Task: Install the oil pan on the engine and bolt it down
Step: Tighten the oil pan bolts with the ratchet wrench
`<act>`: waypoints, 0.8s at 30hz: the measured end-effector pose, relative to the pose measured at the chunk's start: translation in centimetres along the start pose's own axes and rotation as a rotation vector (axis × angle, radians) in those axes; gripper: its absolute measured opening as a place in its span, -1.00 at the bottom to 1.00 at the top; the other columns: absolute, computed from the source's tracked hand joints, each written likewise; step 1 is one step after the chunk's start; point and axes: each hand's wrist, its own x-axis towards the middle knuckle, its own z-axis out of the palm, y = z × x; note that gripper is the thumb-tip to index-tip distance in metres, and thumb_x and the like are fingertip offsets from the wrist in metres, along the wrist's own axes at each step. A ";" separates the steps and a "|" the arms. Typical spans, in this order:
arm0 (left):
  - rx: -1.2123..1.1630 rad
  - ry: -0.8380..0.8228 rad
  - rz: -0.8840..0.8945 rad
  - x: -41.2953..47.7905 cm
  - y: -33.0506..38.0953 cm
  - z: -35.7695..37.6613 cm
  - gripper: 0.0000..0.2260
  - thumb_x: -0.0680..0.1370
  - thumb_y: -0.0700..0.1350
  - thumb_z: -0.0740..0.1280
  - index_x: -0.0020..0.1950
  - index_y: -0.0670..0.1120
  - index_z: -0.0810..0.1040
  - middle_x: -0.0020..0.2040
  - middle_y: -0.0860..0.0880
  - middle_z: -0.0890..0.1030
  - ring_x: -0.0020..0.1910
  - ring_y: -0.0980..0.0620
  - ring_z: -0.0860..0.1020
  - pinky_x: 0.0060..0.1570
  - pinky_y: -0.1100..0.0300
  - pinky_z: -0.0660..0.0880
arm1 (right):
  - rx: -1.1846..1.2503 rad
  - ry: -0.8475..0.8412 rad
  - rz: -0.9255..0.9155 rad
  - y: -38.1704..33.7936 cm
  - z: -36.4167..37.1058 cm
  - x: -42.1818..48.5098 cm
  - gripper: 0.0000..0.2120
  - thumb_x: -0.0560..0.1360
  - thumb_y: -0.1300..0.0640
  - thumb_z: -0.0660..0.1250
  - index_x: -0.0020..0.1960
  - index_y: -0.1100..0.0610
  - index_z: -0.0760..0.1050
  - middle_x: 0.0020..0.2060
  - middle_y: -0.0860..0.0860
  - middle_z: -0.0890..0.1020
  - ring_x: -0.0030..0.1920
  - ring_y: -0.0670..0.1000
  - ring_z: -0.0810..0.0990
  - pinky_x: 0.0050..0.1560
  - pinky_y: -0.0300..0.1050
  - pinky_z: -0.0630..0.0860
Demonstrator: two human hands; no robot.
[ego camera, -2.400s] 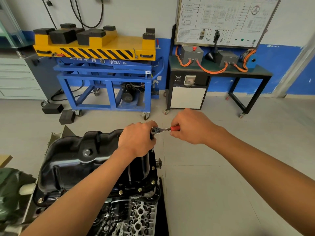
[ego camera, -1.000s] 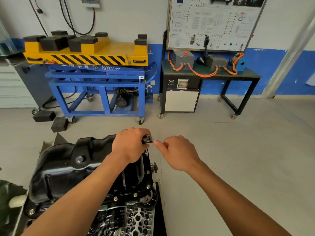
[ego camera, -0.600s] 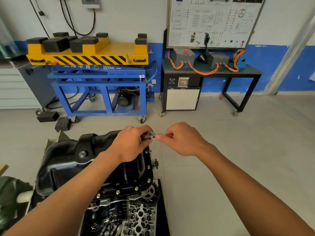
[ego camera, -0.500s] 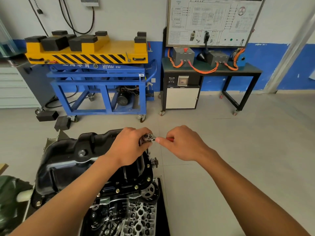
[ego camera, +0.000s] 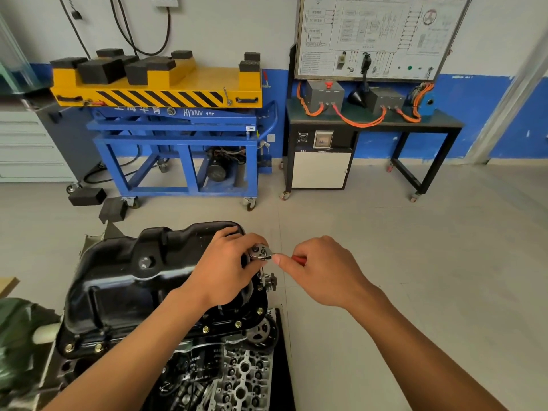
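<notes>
Oil pan [ego camera: 118, 280] is sitting on the engine [ego camera: 237, 372], lying left of and beneath your left hand [ego camera: 225, 271], whose fingers [ego camera: 240, 241] are gripping the ratchet [ego camera: 261, 252] head; rightward, your right hand [ego camera: 323, 271] is pinching its red handle.

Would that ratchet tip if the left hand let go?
Likely tips: the ratchet sits high on a slim shaft, its head steadied by the left hand. Probably rigid steel, no flex; right hand holds its red handle.

oil pan [ego camera: 124, 280]: glossy black metal | ratchet [ego camera: 261, 252] in left grip [ego camera: 225, 268]: bright bare metal head | floor [ego camera: 415, 247]: matt grey tile
</notes>
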 end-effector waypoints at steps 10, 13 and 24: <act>0.088 0.019 0.024 -0.8 -0.3 0.5 -0.70 0.48 -0.06 0.52 0.19 -0.02 0.60 -0.17 0.12 0.62 -0.09 0.07 0.59 0.44 0.07 0.26 | 0.249 -0.130 0.161 -1.5 1.0 -1.7 -0.54 0.54 -0.19 0.32 -0.38 0.07 0.35 -0.53 -0.08 0.33 -0.52 -0.09 0.26 -0.44 -0.17 0.27; 0.133 0.069 0.010 -1.0 -0.2 1.2 -0.60 0.40 -0.12 0.57 0.20 -0.03 0.58 -0.21 0.10 0.61 -0.12 0.05 0.60 0.43 0.08 0.28 | 0.522 -0.240 0.223 -2.5 2.0 -2.8 -0.78 0.54 0.00 0.37 -0.18 0.11 0.47 -0.49 -0.14 0.38 -0.51 -0.16 0.33 -0.42 -0.21 0.34; 0.237 0.216 0.007 -1.2 -0.1 2.5 -0.47 0.42 -0.11 0.58 0.34 -0.03 0.51 -0.15 0.06 0.69 -0.08 0.07 0.65 0.39 0.07 0.27 | 1.421 -0.709 0.476 -5.0 4.2 -5.3 -0.83 0.57 0.13 0.34 0.11 0.18 0.49 -0.34 0.02 0.56 -0.48 -0.06 0.46 -0.47 -0.23 0.36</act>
